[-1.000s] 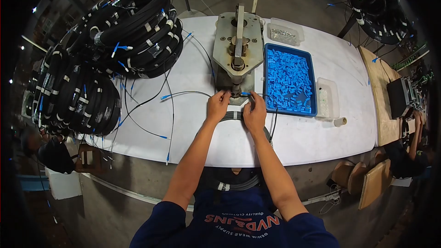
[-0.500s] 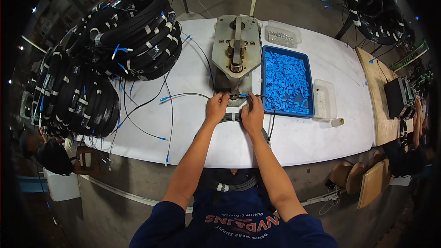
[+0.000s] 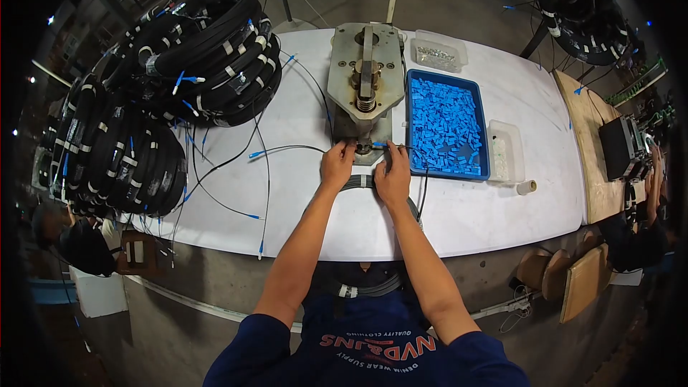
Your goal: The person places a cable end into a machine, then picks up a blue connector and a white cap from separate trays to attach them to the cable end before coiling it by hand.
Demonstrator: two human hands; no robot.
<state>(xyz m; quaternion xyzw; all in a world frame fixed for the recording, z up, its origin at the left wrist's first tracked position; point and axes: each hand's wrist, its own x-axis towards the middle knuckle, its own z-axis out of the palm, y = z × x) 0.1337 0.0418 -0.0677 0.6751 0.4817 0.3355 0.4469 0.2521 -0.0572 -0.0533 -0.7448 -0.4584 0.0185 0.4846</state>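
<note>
My left hand [image 3: 338,163] and my right hand [image 3: 393,174] sit side by side at the foot of a grey metal press [image 3: 364,86] on the white table [image 3: 459,215]. Both pinch a thin black cable with a blue connector tip [image 3: 380,145], which lies at the press's base between my fingertips. A taped coil of black cable [image 3: 362,183] rests under my wrists and hangs over the table's front edge.
A blue tray [image 3: 446,127] of small blue connector parts stands right of the press, with clear plastic boxes [image 3: 438,51] behind and beside it. Big stacks of coiled black cable [image 3: 201,50] fill the table's left. Another person [image 3: 648,201] works at the right.
</note>
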